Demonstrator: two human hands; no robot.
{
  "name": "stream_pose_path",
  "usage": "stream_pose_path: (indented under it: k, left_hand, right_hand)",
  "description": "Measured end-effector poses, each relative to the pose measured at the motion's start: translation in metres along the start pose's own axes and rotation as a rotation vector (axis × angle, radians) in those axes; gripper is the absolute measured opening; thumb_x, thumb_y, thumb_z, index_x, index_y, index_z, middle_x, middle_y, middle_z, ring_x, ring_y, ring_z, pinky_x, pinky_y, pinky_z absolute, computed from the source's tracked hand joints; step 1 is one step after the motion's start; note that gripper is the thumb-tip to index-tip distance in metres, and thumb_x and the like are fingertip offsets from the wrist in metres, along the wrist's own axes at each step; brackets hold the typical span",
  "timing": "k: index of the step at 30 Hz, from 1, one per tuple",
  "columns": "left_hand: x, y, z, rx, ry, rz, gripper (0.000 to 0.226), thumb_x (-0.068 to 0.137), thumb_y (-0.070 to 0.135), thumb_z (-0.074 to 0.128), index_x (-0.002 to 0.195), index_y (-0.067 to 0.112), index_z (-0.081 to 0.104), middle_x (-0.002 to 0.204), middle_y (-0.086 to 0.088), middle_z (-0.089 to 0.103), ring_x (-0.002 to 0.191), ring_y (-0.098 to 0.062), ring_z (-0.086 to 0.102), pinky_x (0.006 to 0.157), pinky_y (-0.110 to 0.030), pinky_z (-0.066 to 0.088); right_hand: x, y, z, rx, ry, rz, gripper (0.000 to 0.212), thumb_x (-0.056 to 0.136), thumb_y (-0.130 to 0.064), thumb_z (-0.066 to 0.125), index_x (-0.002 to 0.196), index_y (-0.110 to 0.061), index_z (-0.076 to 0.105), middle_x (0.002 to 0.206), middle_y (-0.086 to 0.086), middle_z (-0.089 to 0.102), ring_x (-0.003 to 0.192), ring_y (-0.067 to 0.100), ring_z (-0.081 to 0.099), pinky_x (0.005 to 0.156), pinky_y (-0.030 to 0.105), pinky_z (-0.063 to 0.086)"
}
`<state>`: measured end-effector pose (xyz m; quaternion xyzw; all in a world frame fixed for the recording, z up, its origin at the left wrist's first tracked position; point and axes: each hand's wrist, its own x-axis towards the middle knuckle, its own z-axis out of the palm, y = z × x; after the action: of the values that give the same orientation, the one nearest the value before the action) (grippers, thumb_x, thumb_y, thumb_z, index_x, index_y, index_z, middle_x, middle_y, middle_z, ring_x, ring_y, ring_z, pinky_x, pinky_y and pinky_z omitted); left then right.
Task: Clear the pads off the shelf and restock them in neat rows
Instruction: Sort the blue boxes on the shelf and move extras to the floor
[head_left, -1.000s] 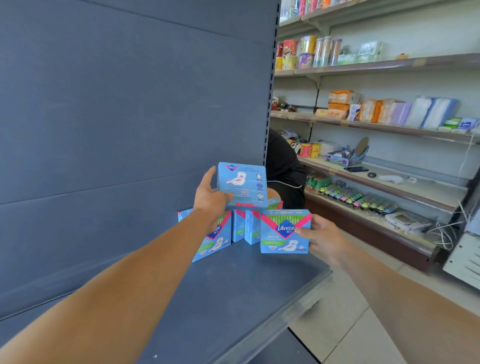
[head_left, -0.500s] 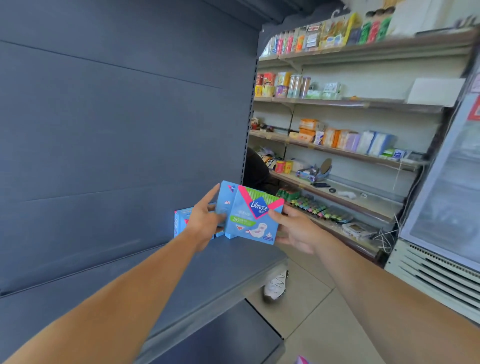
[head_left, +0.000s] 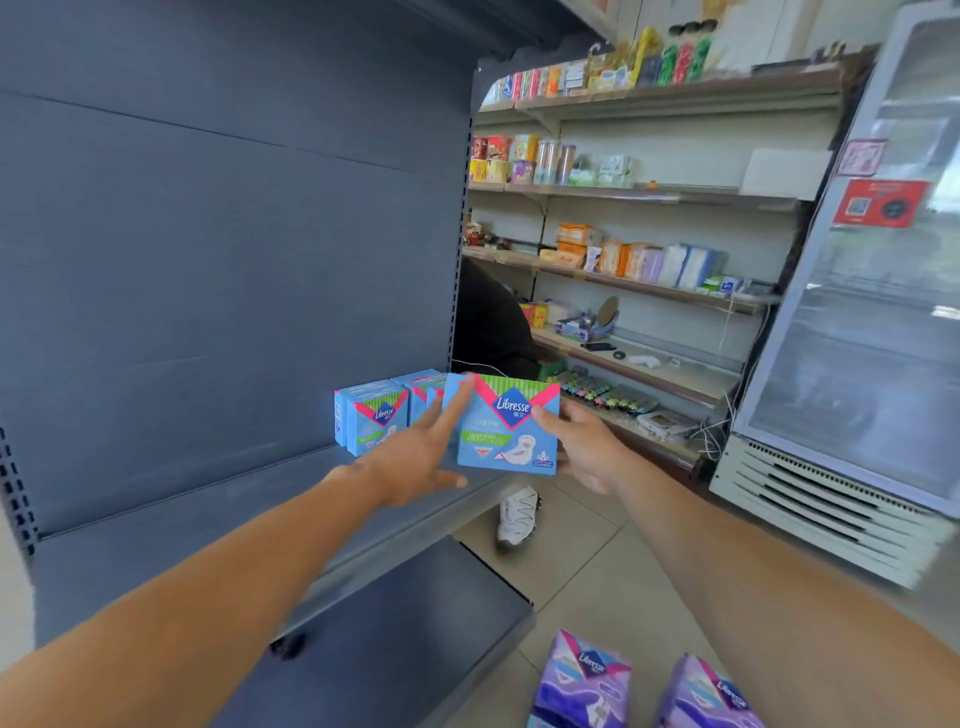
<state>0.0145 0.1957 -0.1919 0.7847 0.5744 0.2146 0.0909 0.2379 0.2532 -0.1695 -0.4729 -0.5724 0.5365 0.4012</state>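
The right hand (head_left: 582, 447) grips a blue Libresse pad box (head_left: 506, 428) by its right edge, upright at the grey shelf's (head_left: 156, 551) front — the left hand (head_left: 415, 462), fingers straight, touches its left side. More blue boxes (head_left: 371, 415) stand just behind.

Bare forearms (head_left: 218, 587), no sleeves
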Motion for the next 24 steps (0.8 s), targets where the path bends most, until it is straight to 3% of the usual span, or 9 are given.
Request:
stream_pose_path:
  k: [4, 7, 11, 14, 16, 18, 20, 21, 24]
  left_hand:
    - [-0.008, 0.015, 0.007, 0.109, 0.002, 0.053, 0.103, 0.093, 0.026, 0.062, 0.139, 0.059, -0.024, 0.161, -0.011, 0.008, 0.119, -0.036, 0.054, 0.097, -0.04, 0.045]
    - [-0.015, 0.027, 0.016, 0.064, 0.022, 0.147, 0.094, 0.096, 0.021, 0.056, 0.14, 0.061, -0.016, 0.157, -0.007, 0.014, 0.121, -0.033, 0.052, 0.095, -0.035, 0.045]
    - [-0.024, 0.05, 0.028, -0.028, 0.073, 0.235, 0.082, 0.097, 0.027, 0.055, 0.15, 0.047, -0.004, 0.157, -0.004, 0.016, 0.13, -0.027, 0.043, 0.1, -0.03, 0.039]
    - [-0.026, 0.059, 0.037, -0.055, 0.058, 0.242, 0.084, 0.098, 0.023, 0.055, 0.148, 0.051, -0.007, 0.154, -0.003, 0.022, 0.128, -0.027, 0.045, 0.101, -0.036, 0.044]
    - [-0.027, 0.064, 0.042, -0.062, 0.05, 0.254, 0.088, 0.098, 0.023, 0.056, 0.143, 0.058, -0.011, 0.152, -0.002, 0.027, 0.127, -0.023, 0.046, 0.1, -0.035, 0.045]
    - [-0.028, 0.068, 0.048, -0.08, 0.042, 0.248, 0.089, 0.098, 0.019, 0.055, 0.141, 0.06, -0.012, 0.151, -0.001, 0.029, 0.124, -0.021, 0.047, 0.095, -0.031, 0.045]
    - [-0.029, 0.073, 0.053, -0.088, 0.02, 0.245, 0.088, 0.098, 0.015, 0.053, 0.144, 0.058, -0.009, 0.15, 0.001, 0.03, 0.121, -0.021, 0.048, 0.093, -0.029, 0.045]
    - [-0.029, 0.075, 0.057, -0.089, 0.008, 0.246, 0.087, 0.098, 0.014, 0.052, 0.145, 0.057, -0.007, 0.15, 0.001, 0.03, 0.12, -0.022, 0.049, 0.093, -0.03, 0.045]
    - [-0.029, 0.082, 0.076, -0.095, -0.021, 0.242, 0.089, 0.096, 0.009, 0.053, 0.147, 0.054, -0.005, 0.15, 0.0, 0.031, 0.118, -0.024, 0.05, 0.093, -0.036, 0.048]
  right_hand:
    - [-0.025, 0.006, 0.001, -0.121, 0.098, -0.061, 0.041, 0.093, -0.038, 0.061, 0.121, -0.01, 0.049, 0.107, 0.006, 0.07, 0.09, 0.019, 0.07, 0.082, 0.042, 0.058]
    - [-0.044, 0.017, 0.002, -0.205, 0.228, -0.122, 0.042, 0.095, -0.04, 0.058, 0.118, -0.008, 0.046, 0.112, 0.01, 0.068, 0.088, 0.019, 0.07, 0.078, 0.04, 0.06]
    - [-0.073, 0.031, 0.002, -0.408, 0.345, -0.254, 0.039, 0.099, -0.035, 0.051, 0.129, -0.01, 0.044, 0.117, 0.003, 0.064, 0.082, 0.009, 0.059, 0.055, 0.008, 0.041]
    - [-0.095, 0.043, -0.002, -0.471, 0.307, -0.348, 0.067, 0.099, -0.025, 0.052, 0.153, -0.014, 0.012, 0.13, -0.002, 0.051, 0.104, 0.013, 0.054, 0.064, 0.002, 0.035]
    - [-0.107, 0.052, -0.009, -0.532, 0.288, -0.426, 0.078, 0.098, -0.025, 0.055, 0.155, -0.02, 0.002, 0.144, 0.0, 0.042, 0.119, 0.013, 0.05, 0.084, 0.011, 0.038]
    - [-0.117, 0.06, -0.019, -0.607, 0.261, -0.487, 0.08, 0.094, -0.029, 0.062, 0.155, -0.026, 0.01, 0.148, -0.001, 0.036, 0.125, 0.01, 0.046, 0.096, 0.023, 0.043]
    - [-0.127, 0.07, -0.029, -0.646, 0.23, -0.498, 0.084, 0.086, -0.026, 0.073, 0.152, -0.028, 0.021, 0.146, -0.001, 0.038, 0.124, 0.007, 0.046, 0.1, 0.032, 0.048]
    - [-0.132, 0.076, -0.034, -0.645, 0.209, -0.496, 0.087, 0.083, -0.024, 0.077, 0.152, -0.028, 0.024, 0.144, -0.001, 0.038, 0.121, 0.004, 0.046, 0.098, 0.031, 0.05]
    - [-0.141, 0.091, -0.051, -0.71, 0.19, -0.504, 0.09, 0.079, -0.021, 0.08, 0.151, -0.025, 0.027, 0.143, 0.002, 0.037, 0.113, -0.007, 0.041, 0.09, 0.006, 0.043]
